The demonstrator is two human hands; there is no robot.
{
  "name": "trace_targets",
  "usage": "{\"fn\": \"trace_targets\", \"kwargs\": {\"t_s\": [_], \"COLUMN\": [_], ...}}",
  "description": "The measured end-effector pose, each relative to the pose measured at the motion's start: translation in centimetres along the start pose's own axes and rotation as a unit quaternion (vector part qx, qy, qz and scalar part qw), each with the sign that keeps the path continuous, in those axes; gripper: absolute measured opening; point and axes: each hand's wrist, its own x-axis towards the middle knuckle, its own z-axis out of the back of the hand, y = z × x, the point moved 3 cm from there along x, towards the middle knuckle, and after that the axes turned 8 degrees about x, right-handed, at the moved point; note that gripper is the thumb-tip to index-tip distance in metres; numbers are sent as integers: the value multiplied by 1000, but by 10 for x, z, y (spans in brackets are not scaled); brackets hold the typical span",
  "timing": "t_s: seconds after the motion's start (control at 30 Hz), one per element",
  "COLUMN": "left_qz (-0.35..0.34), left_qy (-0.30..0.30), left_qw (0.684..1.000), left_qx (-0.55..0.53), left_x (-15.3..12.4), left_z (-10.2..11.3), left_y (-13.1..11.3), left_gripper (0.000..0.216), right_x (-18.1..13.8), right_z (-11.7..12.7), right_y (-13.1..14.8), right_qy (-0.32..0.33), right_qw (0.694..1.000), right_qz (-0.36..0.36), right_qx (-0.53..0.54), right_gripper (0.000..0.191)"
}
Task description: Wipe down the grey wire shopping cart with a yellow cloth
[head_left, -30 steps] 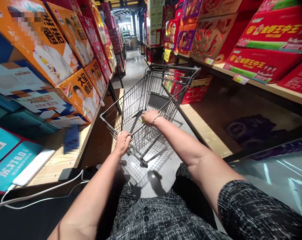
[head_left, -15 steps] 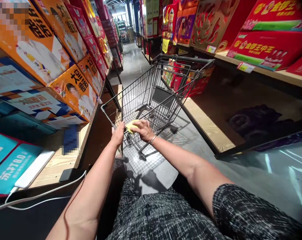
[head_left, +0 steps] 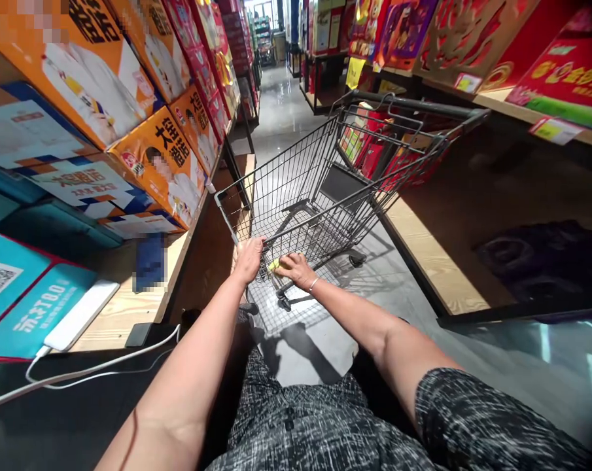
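A black wire shopping cart stands in the aisle before me, its basket side close to my hands. My left hand is wrapped round the cart's rim near its front corner. Lower and to the right, my right hand presses a yellow cloth against the wire side. Most of the cloth is hidden under my curled fingers. The cart's handle is at the far right end, away from me.
Orange boxes are stacked on the left shelf, with a white power bank and its cable nearer me. On the right, red boxes sit above a low wooden shelf. The grey floor runs on down the aisle.
My right hand has moved down from the rim to the cart's wire side with the cloth. My left hand still holds the rim. The cart appears further right as the view shifts.
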Motion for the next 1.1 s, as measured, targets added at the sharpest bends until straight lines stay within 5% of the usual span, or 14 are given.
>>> {"fn": "trace_targets", "kwargs": {"t_s": [0.17, 0.27, 0.37, 0.57, 0.7, 0.9, 1.1], "left_qz": [17, 22, 14, 15, 15, 36, 34], "left_qy": [-35, -51, -55, -42, -41, -33, -22], "left_qw": [999, 998, 998, 999, 999, 999, 999], "left_qx": [-19, -20, -11, -9, -11, -8, 4], "left_x": [-1, -4, -5, 0, 11, 30, 28], "left_z": [-1, -2, -2, -1, 2, 3, 2], "left_y": [-2, -3, -5, 1, 9, 19, 15], "left_gripper": [56, 55, 53, 48, 45, 36, 25], "right_x": [0, -3, -6, -16, -16, -14, -26], "right_z": [100, 127, 107, 19, 1, 32, 111], "right_y": [-30, -40, -39, -22, -23, -52, -72], "right_qy": [-133, -187, -176, -65, -32, 21, -142], "right_qw": [986, 971, 972, 987, 991, 997, 980], "right_qz": [-92, -133, -142, -150, -128, -71, -100], "right_qx": [-47, -68, -60, -7, -17, -34, -94], "right_gripper": [40, 43, 43, 38, 39, 32, 37]}}
